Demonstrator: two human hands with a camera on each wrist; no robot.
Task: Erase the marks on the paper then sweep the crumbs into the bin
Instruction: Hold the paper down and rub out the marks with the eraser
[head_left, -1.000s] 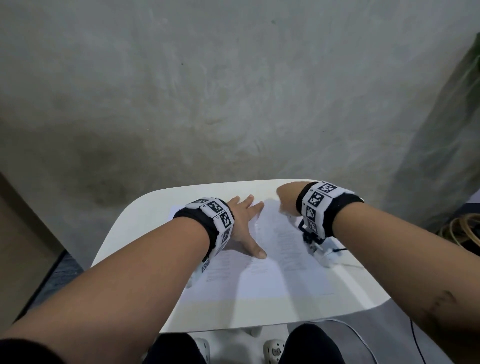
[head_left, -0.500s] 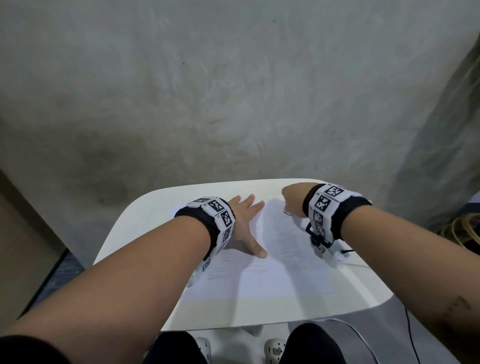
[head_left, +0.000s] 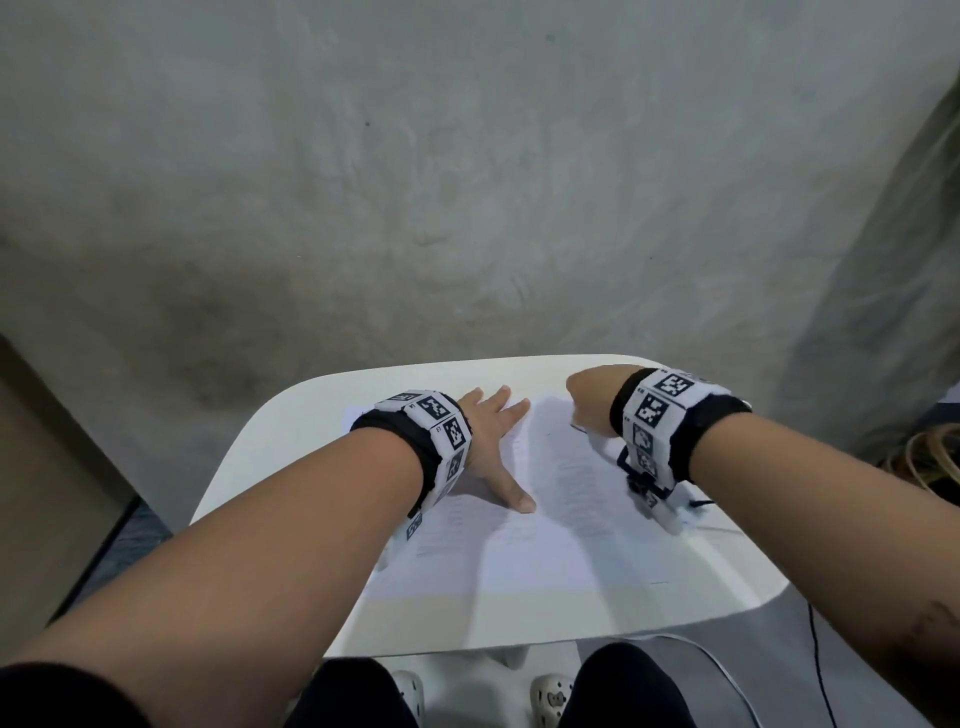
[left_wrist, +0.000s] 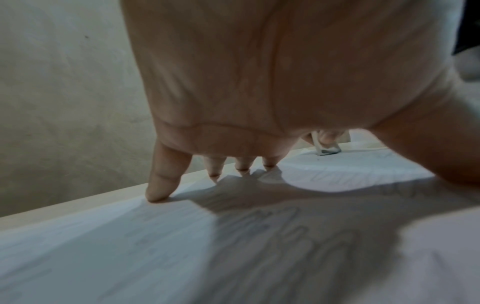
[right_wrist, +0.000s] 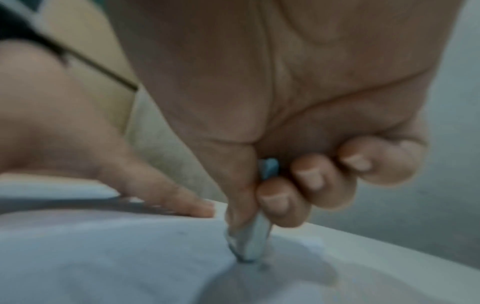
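The left hand (head_left: 491, 441) lies flat with fingers spread, pinning the paper (head_left: 566, 525) toward the table's (head_left: 291, 441) far left. At the paper's far right edge, the right hand (head_left: 589, 397) pinches the eraser (right_wrist: 250, 240) upright, tip on the sheet. No bin shows.

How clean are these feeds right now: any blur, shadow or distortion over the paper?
Head view: sharp, wide-angle bending at the edges, arm shadows striping the paper. Left wrist view: soft, the left hand shading faint writing. Right wrist view: blurriest, the eraser in the right hand smeared, its tip dark where it meets the sheet.
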